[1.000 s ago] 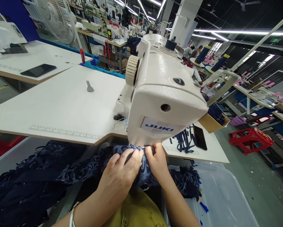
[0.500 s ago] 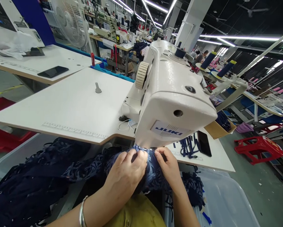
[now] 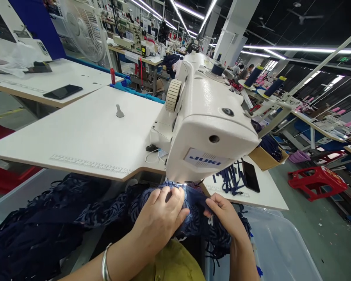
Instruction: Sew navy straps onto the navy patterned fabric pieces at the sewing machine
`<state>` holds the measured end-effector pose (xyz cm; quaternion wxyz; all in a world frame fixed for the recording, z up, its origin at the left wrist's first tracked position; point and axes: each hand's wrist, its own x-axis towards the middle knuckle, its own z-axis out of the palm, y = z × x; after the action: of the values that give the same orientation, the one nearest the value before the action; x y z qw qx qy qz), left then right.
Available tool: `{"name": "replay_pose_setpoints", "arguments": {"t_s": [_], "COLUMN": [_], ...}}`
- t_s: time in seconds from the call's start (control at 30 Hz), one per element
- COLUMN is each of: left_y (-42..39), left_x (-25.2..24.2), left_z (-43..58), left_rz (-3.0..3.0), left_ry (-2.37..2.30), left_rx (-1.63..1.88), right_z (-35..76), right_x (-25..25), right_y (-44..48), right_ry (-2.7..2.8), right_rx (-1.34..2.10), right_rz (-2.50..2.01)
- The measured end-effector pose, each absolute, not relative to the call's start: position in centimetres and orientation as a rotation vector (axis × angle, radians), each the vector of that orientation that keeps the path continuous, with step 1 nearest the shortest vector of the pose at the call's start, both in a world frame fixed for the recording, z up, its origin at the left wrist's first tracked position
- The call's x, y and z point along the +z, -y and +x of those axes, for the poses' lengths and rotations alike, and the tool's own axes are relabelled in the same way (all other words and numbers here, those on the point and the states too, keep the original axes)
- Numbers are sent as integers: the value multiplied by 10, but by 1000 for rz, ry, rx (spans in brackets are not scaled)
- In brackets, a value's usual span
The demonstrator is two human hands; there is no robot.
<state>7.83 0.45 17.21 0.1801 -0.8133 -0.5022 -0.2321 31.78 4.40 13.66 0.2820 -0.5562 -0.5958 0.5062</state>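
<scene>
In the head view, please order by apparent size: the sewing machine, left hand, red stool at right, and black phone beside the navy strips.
1. Sewing machine, clearly largest
2. Left hand
3. Red stool
4. Black phone

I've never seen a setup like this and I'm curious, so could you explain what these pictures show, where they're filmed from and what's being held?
Gladly. One camera, worn on a person's head, looks forward and down. The bulky white thing is a sewing machine marked JUKI. The person's left hand rests on patterned blue fabric just below the machine's head. The right hand pinches a plain dark blue stretch of cloth beside it. On the white tabletop are a small grey paddle-shaped piece, loose dark strips and a phone. The needle area is too hidden to make out.
</scene>
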Motion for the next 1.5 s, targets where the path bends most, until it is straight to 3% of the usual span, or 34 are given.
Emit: {"name": "replay_pose_setpoints", "arguments": {"t_s": [0.33,0.53,0.67,0.77,0.93,1.5], "left_y": [5,4,-3,-8,-9,0], "left_x": [169,159,150,144,139,147], "left_z": [74,42,39,38,33,47], "left_rz": [-2375,-2186,-2437,-2443,-2472,-2361], "left_ry": [1523,1507,1144,1161,1224,1444], "left_rx": [-655,-725,-704,-739,-897,-875], "right_z": [298,253,227,229,242,230], "right_x": [143,161,158,159,166,164], "right_y": [-45,-50,-53,-52,-48,-65], "right_ry": [938,1259,1502,1718,1861,1969], "right_rx": [1542,1407,1112,900,897,754], "right_rz": [-1149,-1098,-1188,-1210,-1144,-1155]}}
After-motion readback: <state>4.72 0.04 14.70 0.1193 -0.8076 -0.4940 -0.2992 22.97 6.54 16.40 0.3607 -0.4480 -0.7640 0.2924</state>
